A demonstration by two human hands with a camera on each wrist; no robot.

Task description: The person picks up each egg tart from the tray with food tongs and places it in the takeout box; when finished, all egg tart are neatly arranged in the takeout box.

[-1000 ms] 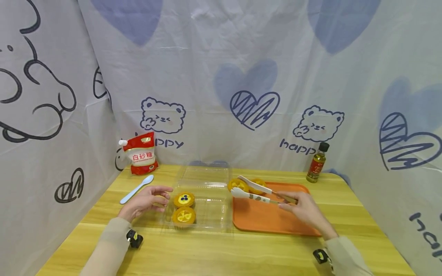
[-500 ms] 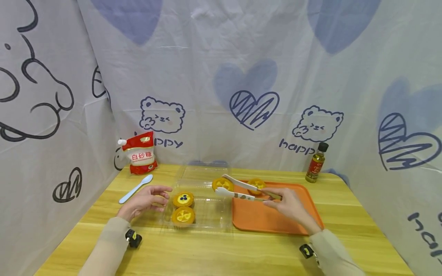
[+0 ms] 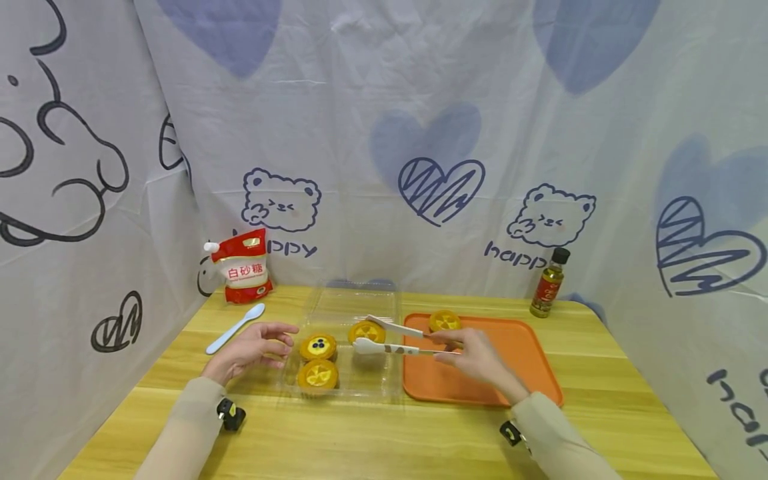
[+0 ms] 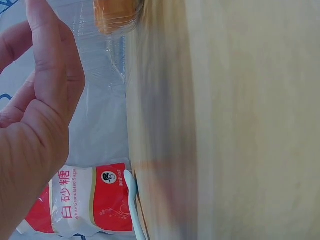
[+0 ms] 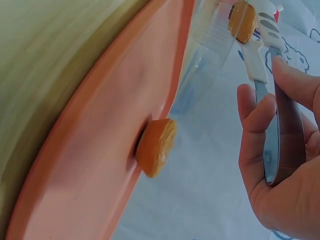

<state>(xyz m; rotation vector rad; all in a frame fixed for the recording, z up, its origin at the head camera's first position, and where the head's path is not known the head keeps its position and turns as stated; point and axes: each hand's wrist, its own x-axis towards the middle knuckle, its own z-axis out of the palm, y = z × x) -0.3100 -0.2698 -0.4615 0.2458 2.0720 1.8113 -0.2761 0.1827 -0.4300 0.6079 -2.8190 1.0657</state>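
Note:
My right hand (image 3: 477,360) grips a pair of metal tongs (image 5: 290,135) with white tips. Between those tips is an egg tart (image 3: 365,331), over the right half of a clear plastic box (image 3: 372,383) whose lid stands up behind. Two more tarts sit in the box's left half: one with blueberries (image 3: 318,346), and in front of it one with yellow fruit pieces (image 3: 318,375). Beside the box's left wall, my left hand (image 3: 255,348) holds nothing, its fingers loosely bent. Another tart (image 3: 445,321) rests at the back left of the orange tray (image 3: 480,383).
A light blue spoon (image 3: 235,329) lies left of my left hand. Behind it a red and white sugar bag (image 3: 245,268) stands against the cloth backdrop. An oil bottle (image 3: 549,285) stands at the table's back right, behind the tray.
My right hand has moved left with the tongs, carrying the tart from the tray's back left corner to over the box. My left hand has stayed in place.

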